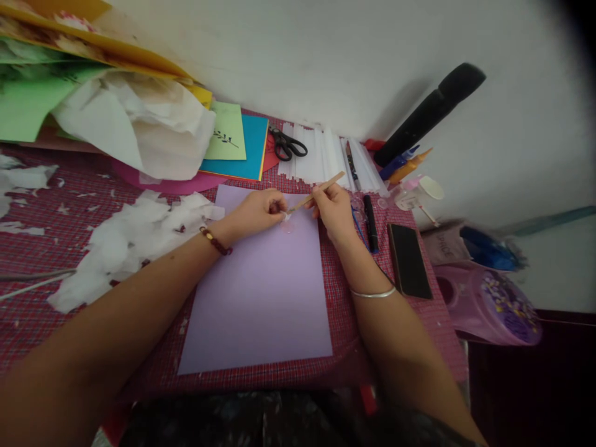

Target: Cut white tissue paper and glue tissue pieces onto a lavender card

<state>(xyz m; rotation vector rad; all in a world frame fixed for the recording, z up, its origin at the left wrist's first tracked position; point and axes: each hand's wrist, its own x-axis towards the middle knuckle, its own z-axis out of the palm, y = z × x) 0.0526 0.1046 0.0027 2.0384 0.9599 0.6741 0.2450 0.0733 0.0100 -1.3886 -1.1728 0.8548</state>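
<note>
A sheet of purple paper [261, 304] lies on the table under both hands. My left hand [256, 210] is closed in a pinch at the sheet's upper part, on a tiny white scrap [287, 217] that looks like tissue paper. Between the thumb and fingers of my right hand [335, 211] is a flat wooden stick [333, 180], held at a slant. Its lower end meets the white scrap at my left fingertips. Just below them sits a small, clear pinkish round piece [288, 228], partly hidden and blurred.
Torn white tissue [116, 242] is heaped on the left. Behind are black scissors [288, 146], coloured cards [254, 149] and white strips [321, 152]. A black marker [370, 223] and a phone [410, 261] lie right. The wall [298, 56] closes off the back.
</note>
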